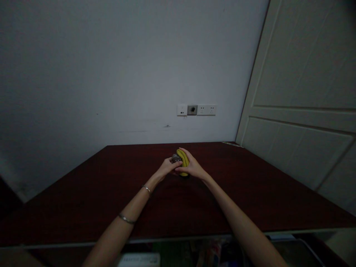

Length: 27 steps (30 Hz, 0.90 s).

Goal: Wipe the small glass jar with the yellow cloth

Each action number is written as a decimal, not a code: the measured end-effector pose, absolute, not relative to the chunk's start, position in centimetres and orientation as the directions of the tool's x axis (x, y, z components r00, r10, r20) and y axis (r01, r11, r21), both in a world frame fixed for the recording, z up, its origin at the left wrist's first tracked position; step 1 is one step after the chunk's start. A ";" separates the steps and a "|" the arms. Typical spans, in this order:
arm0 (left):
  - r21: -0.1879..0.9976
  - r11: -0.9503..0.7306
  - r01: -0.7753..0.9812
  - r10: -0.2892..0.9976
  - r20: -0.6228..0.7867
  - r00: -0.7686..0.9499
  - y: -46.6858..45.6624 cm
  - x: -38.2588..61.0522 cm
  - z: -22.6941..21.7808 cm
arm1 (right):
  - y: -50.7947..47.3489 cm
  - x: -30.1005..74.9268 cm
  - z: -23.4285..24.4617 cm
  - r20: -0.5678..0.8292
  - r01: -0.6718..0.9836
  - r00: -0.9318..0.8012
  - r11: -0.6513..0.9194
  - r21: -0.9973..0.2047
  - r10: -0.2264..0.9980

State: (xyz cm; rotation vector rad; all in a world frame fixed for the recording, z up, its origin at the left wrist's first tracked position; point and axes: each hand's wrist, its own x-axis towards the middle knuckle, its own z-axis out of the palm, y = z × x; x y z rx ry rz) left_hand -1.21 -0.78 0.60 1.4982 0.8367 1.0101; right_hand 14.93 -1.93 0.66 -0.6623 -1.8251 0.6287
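My left hand (167,167) is closed around a small, shiny, greyish see-through thing (175,158), too small and dim to name. Its thumb reaches right, against a yellow, rounded thing (183,156) with a lengthwise groove or fold. My right hand (195,168) grips that yellow thing from the right, fingers over its far end and thumb near its front. The two things touch or almost touch each other. Both hands are together over the middle of the dark red table (116,185). The fingers' undersides are hidden.
Behind the table is a pale wall with a row of switches and sockets (206,109). A panelled door (300,85) stands along the right. Below the table's front edge, a white box (140,260) and other items show dimly.
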 end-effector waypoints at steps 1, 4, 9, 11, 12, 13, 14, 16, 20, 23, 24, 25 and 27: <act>0.990 -0.137 -0.014 0.899 0.130 0.417 -0.9 -1.4 0.7 | -1.9 15.0 0.7 0.648 0.141 -0.296 0.703 -0.697 0.702; 0.994 -0.106 0.004 0.861 0.090 0.501 -1.1 -2.0 1.0 | -1.8 15.0 0.7 0.623 0.105 -0.268 0.665 -0.740 0.735; 0.981 -0.139 0.135 0.774 0.023 0.633 -1.0 -3.3 1.4 | -1.5 14.8 0.7 0.577 0.066 -0.188 0.597 -0.800 0.795; 0.965 -0.222 0.138 0.755 0.081 0.650 -0.6 -3.4 1.2 | -1.4 14.8 0.7 0.551 0.064 -0.164 0.566 -0.822 0.818; 0.955 -0.272 0.117 0.752 0.135 0.646 -0.4 -3.3 1.0 | -1.3 14.8 0.8 0.537 0.060 -0.151 0.550 -0.833 0.830; 0.943 -0.320 0.089 0.752 0.196 0.630 -0.2 -3.1 0.8 | -1.3 14.8 0.8 0.523 0.055 -0.137 0.534 -0.844 0.841; 0.931 -0.360 0.059 0.758 0.255 0.601 0.1 -2.9 0.5 | -1.3 14.8 0.9 0.511 0.047 -0.123 0.519 -0.853 0.851; 0.905 -0.422 0.050 0.776 0.332 0.536 0.4 -2.5 0.0 | -1.3 14.7 1.0 0.488 0.022 -0.103 0.492 -0.870 0.867; 0.848 -0.504 0.163 0.803 0.391 0.451 0.5 -2.1 -0.6 | -1.6 14.4 1.3 0.463 -0.003 -0.101 0.465 -0.885 0.881; 0.809 -0.529 0.257 0.819 0.407 0.406 0.3 -2.1 -0.5 | -1.7 14.4 1.4 0.481 0.016 -0.102 0.485 -0.874 0.871; 0.799 -0.532 0.280 0.824 0.411 0.390 0.2 -2.1 -0.5 | -1.8 14.3 1.4 0.496 0.019 -0.107 0.500 -0.866 0.862; 0.791 -0.532 0.301 0.829 0.415 0.374 0.1 -2.1 -0.4 | -1.8 14.3 1.4 0.513 0.019 -0.117 0.518 -0.855 0.850; 0.776 -0.535 0.335 0.834 0.422 0.356 -0.1 -2.0 -0.3 | -1.9 14.4 1.4 0.549 0.015 -0.141 0.556 -0.831 0.824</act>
